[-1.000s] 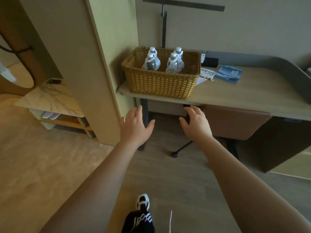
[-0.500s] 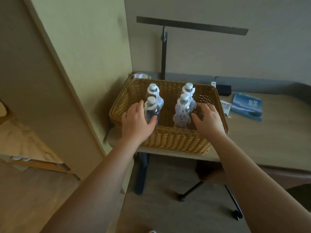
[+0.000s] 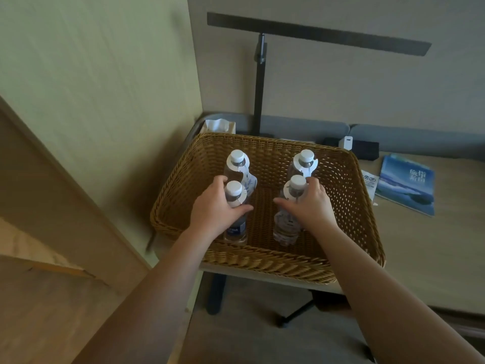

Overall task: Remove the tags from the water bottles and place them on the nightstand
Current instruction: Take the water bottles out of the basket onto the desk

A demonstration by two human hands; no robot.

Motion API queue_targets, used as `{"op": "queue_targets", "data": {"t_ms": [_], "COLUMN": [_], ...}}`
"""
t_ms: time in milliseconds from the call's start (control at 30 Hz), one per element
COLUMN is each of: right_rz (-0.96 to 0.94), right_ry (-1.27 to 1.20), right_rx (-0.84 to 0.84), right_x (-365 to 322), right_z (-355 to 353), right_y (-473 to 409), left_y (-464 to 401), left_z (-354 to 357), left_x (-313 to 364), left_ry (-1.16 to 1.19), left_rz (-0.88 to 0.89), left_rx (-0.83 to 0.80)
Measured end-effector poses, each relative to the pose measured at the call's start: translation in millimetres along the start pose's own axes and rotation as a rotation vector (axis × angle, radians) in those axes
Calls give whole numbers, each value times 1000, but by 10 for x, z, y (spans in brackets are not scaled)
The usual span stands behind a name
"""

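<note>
Four water bottles (image 3: 235, 203) with white caps, each wearing one neck tag (image 3: 304, 164), stand in one wicker basket (image 3: 349, 195) on one desk (image 3: 430, 248), beside one blue booklet (image 3: 406, 185); two hands reach in.

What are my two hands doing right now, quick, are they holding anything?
Left hand: fingers curled round the near left bottle in the basket.
Right hand: fingers curled round the near right bottle.

Hotel room, desk corner.
A wicker basket (image 3: 349, 195) of tagged water bottles (image 3: 304, 164) sat on a desk (image 3: 433, 253) with a guide booklet (image 3: 406, 185), tissue box (image 3: 219, 126), and slim lamp (image 3: 258, 82) against padded wall panelling.
</note>
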State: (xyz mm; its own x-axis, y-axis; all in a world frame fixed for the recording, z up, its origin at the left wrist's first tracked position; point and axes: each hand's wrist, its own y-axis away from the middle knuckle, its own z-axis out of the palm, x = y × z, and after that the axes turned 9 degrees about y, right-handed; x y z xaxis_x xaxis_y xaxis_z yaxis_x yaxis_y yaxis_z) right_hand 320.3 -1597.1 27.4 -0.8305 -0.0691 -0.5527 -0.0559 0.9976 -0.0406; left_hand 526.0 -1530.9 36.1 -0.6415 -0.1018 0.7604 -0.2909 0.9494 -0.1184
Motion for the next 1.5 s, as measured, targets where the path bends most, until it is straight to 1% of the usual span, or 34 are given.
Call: {"op": "queue_targets", "data": {"t_ms": [167,267,433,567,700,867,967,1067,1167,1300,1400,1500], "right_rz": [-47,-60,-46,-44,-40,9,28,79,144,212,228,216], "right_ry": [8,5,-37,-111,-161,-240,-283,-280,-290,-259,-219,-174], "right_rx": [19,33,80,155,261,578,687,745,743,710,633,526], "right_x": [35,67,73,34,-63,-9,211,625,1211,2130,2743,3192], "right_z": [86,76,4,-279,-863,-1913,-2448,-2758,-2887,-2964,-2986,-2967], "right_y": [-73,-76,-2,75,158,288,316,331,294,113,-90,-298], "left_y": [-3,26,20,-27,-154,-289,-343,-342,-295,-274,-259,-206], "left_z": [14,23,33,19,-54,-108,46,415,978,1952,2678,3272], "left_x": [-69,-122,-80,119,618,1590,2149,2593,2909,3164,3247,3247], "left_ry": [82,106,85,95,98,242,290,304,318,418,465,441], "left_rz": [-36,-49,-15,53,179,408,510,540,523,369,258,176], "left_rx": [-34,-84,-91,-81,-46,-2,-3,-51,-107,-151,-125,-81]}}
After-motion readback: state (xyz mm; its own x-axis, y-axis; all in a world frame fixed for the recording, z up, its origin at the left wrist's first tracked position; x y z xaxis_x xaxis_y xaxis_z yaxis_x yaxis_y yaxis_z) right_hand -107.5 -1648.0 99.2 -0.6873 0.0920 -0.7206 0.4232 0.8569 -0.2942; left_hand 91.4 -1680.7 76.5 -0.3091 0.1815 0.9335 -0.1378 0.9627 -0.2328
